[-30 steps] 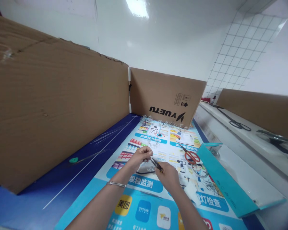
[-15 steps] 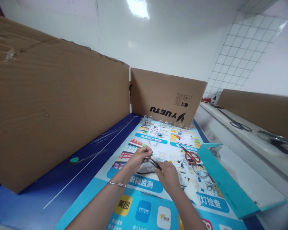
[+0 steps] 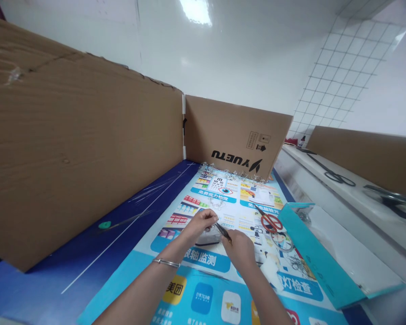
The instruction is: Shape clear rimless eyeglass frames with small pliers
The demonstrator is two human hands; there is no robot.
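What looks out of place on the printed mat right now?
Clear plastic scraps lie strewn along the printed mat's far edge, against the cardboard panel; they look like loose cuttings. The panel's YUETU lettering reads upside down.

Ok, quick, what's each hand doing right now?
Left hand: closed, whatever it pinches is too small to tell.
Right hand: closed, holding tweezers.

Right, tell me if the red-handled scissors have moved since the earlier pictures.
No: the red-handled scissors sit in the same spot against the printed banner beneath them, with no shift in any direction.
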